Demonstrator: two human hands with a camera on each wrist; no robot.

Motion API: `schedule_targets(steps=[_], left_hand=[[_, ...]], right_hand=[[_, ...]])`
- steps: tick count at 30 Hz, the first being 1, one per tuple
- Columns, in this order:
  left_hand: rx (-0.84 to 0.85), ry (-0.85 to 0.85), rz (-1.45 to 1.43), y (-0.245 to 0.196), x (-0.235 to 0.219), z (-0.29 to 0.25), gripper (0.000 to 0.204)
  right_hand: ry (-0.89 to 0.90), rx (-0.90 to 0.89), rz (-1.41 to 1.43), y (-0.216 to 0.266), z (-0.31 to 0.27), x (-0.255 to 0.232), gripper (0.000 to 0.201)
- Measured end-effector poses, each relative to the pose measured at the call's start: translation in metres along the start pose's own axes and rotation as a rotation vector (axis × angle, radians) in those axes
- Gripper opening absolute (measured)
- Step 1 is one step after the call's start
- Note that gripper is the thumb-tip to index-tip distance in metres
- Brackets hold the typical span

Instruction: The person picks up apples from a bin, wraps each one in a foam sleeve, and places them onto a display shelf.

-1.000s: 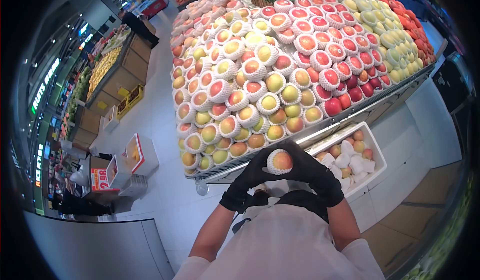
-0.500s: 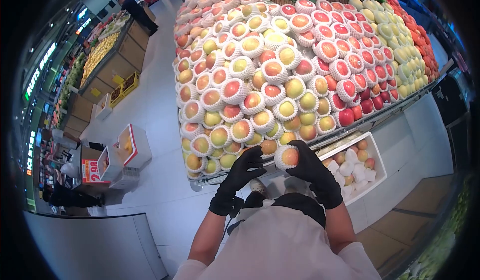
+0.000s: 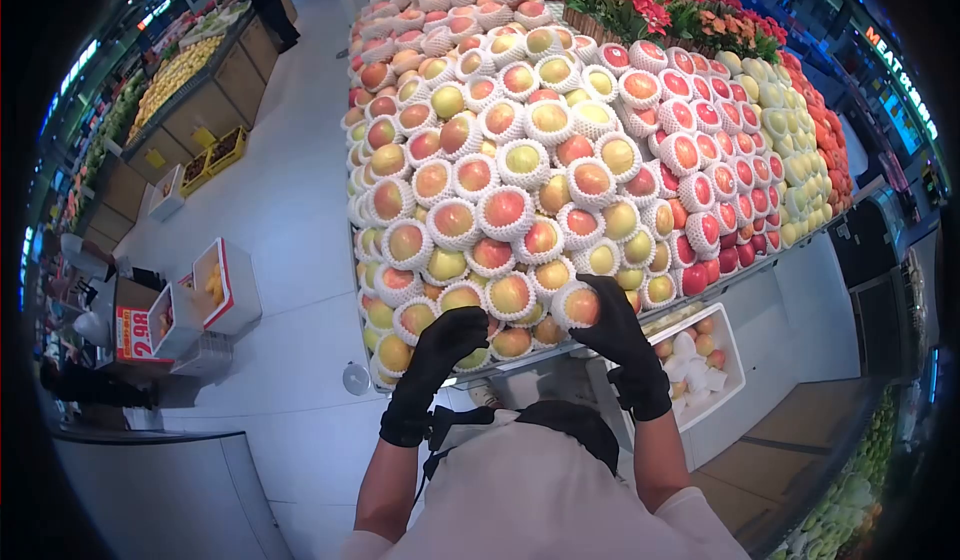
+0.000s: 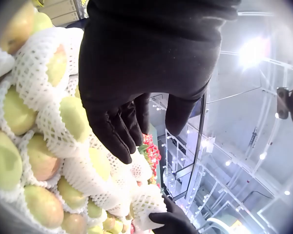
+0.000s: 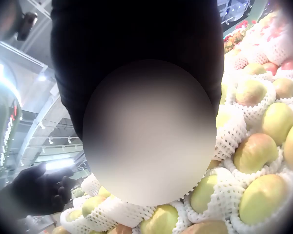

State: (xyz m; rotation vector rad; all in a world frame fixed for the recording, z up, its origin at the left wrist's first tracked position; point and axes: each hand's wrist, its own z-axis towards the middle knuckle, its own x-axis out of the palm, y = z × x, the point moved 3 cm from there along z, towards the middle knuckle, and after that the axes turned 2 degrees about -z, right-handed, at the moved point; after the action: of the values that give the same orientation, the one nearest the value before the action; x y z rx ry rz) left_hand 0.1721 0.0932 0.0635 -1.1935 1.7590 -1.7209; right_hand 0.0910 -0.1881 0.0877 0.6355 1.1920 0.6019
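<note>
A yellow-red apple in a white foam net point(image 3: 579, 307) is gripped by my black-gloved right hand point(image 3: 592, 300) and sits against the lower front rows of a big sloping apple display point(image 3: 520, 160). My left hand point(image 3: 455, 330), also gloved, holds nothing; its relaxed fingers lie over the bottom row of netted apples. In the left wrist view the left hand point(image 4: 132, 131) hangs with straight fingers above the netted apples point(image 4: 63, 117), and the right hand point(image 4: 172, 222) shows lower down with its apple point(image 4: 145, 204). The right wrist view shows the left hand point(image 5: 39, 187) and netted apples point(image 5: 259, 146); its centre is blurred.
Red netted apples point(image 3: 740, 180) and green ones fill the display's right side, with red flowers point(image 3: 670, 10) at the top. A white crate point(image 3: 735, 345) of apples and foam nets stands below right. Boxes point(image 3: 215, 285) and a price sign point(image 3: 130, 330) sit on the floor left.
Both hands held the netted apple low before my chest. The left hand let go and went to the bottom row; the right carried the apple up against the display.
</note>
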Motion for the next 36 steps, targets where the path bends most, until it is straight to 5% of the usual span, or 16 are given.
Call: schedule_targets(steps=[9,15,21,29,32,36], left_hand=[[0.035,0.068,-0.024,-0.008,-0.028,0.016,0.032],[0.052,0.040,-0.078,-0.006,-0.034,0.025,0.032],[0.100,-0.079,-0.054,-0.025,-0.036,0.027,0.032],[0.267,-0.178,0.192,-0.042,-0.025,0.045,0.045],[0.351,-0.192,0.422,-0.072,-0.005,0.059,0.055],[0.665,-0.219,0.777,-0.073,0.013,0.100,0.071]], right_hand=[[-0.086,0.204,0.020,0.012,0.019,0.000,0.074],[-0.115,0.008,-0.120,0.025,0.048,-0.016,0.071],[-0.132,0.241,0.278,0.032,0.091,-0.024,0.074],[-0.008,-0.133,0.007,0.020,0.137,-0.029,0.072],[0.052,-0.146,0.061,0.018,0.146,-0.030,0.073],[0.043,-0.276,-0.070,0.005,0.155,-0.031,0.073]])
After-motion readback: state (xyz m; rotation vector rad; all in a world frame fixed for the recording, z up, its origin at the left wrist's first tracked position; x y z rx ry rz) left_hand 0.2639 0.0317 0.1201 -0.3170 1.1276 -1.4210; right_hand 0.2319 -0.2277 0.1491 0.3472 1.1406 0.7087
